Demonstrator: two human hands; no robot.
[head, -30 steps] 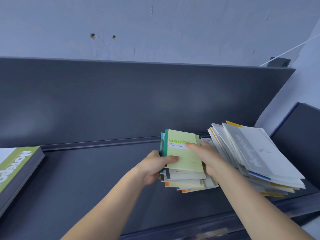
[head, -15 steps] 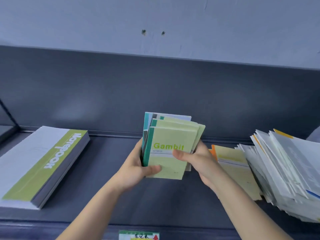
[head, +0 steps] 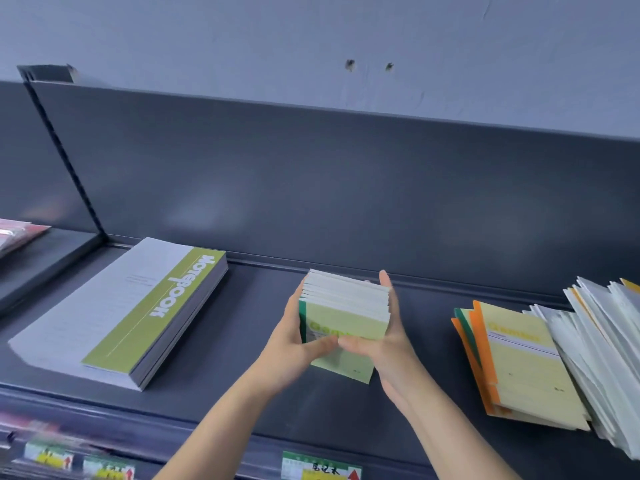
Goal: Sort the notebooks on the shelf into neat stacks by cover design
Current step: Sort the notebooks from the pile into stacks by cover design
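- Pale blue-grey painted wall (head: 242,36) above, marked by two small dark holes (head: 350,65)
- Black slotted metal upright (head: 65,157) slanting down at left
- Red and clear plastic packets (head: 17,232) at far left, blurred
- Green-and-yellow paper price label (head: 320,467) low at front, red arrow in its corner

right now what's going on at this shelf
A person is sorting notebooks. The left hand and right hand grip a bundle of small green notebooks from either side, tilted, at the middle of the shelf. A neat stack of large notebooks lies to the left. To the right lie yellow notebooks with orange spines and a messy heap not yet sorted.
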